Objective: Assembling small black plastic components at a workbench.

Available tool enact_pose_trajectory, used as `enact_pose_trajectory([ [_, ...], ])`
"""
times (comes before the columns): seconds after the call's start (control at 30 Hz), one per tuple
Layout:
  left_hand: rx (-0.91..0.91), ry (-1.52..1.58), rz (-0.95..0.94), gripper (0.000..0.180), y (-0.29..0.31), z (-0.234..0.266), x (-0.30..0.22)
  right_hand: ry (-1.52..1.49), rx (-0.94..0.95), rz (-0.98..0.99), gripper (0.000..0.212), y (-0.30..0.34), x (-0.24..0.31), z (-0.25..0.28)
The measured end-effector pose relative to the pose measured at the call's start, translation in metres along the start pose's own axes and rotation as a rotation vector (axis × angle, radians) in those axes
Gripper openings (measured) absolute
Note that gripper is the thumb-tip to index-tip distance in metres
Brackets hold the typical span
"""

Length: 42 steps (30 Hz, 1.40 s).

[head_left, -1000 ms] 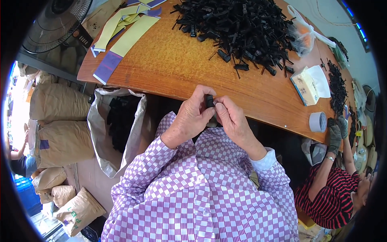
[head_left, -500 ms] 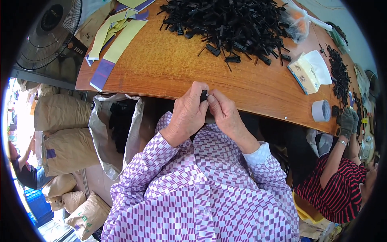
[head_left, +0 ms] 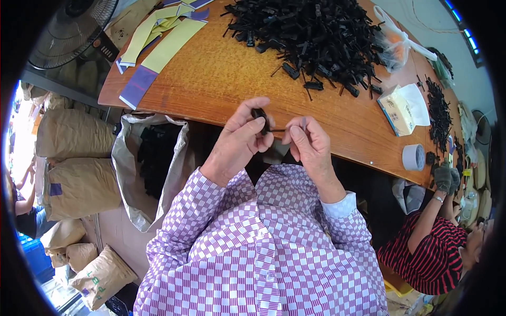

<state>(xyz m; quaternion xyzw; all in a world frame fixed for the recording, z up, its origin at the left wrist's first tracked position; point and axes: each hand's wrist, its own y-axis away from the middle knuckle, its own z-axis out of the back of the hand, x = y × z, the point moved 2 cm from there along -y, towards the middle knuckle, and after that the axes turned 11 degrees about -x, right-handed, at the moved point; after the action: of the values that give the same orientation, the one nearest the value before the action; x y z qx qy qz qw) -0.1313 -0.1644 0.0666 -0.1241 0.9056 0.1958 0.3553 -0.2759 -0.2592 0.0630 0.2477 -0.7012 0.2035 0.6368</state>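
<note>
Over the near edge of the brown wooden table (head_left: 211,79), my left hand (head_left: 237,138) grips a small black plastic part (head_left: 259,114) between thumb and fingers. A thin dark stem (head_left: 278,130) runs from that part toward my right hand (head_left: 311,141), whose thumb and forefinger pinch its other end. Whether the stem belongs to the part or is a separate piece, I cannot tell. Beyond my hands lies a large heap of similar black plastic parts (head_left: 316,39), with a few loose ones at its near side.
Yellow-and-purple strips (head_left: 171,45) lie at the left, near a fan (head_left: 74,31). An open white sack (head_left: 124,174) with black parts hangs below the edge. To the right are a tissue box (head_left: 392,113), a tape roll (head_left: 413,157) and a gloved co-worker (head_left: 437,247).
My hands have drawn apart, baring the thin stem between them. The left hand has turned and shows more of the black part. The whole view has shifted slightly.
</note>
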Motion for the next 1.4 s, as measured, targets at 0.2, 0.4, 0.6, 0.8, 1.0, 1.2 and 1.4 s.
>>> enact_pose_trajectory([
  [0.2, -0.029, 0.073, 0.077, 0.039, 0.004, 0.011, 0.005, -0.045, -0.043, 0.096, 0.017, -0.003, -0.001, -0.005],
  [0.4, -0.028, -0.069, 0.021, 0.035, 0.007, 0.005, 0.004, -0.023, 0.014, 0.049, 0.025, 0.004, -0.003, -0.005],
  [0.6, 0.079, -0.164, 0.173, 0.032, 0.009, -0.004, 0.011, -0.145, -0.003, 0.008, 0.029, 0.000, -0.007, 0.002],
  [0.8, 0.274, -0.146, 0.277, 0.030, 0.010, -0.023, 0.017, -0.345, 0.248, -0.255, 0.030, 0.004, 0.001, 0.018],
  [1.0, 0.224, -0.411, 0.100, 0.037, 0.008, -0.035, 0.021, -0.242, 0.128, -0.085, 0.023, 0.003, -0.010, 0.031],
  [1.2, 0.211, -0.967, -0.324, 0.038, 0.007, -0.044, 0.026, -0.064, -0.071, 0.023, 0.025, 0.013, -0.005, 0.022],
  [1.4, 0.035, -0.840, -0.495, 0.034, 0.006, -0.037, 0.029, -0.243, 0.020, -0.118, 0.044, 0.027, 0.001, 0.004],
])
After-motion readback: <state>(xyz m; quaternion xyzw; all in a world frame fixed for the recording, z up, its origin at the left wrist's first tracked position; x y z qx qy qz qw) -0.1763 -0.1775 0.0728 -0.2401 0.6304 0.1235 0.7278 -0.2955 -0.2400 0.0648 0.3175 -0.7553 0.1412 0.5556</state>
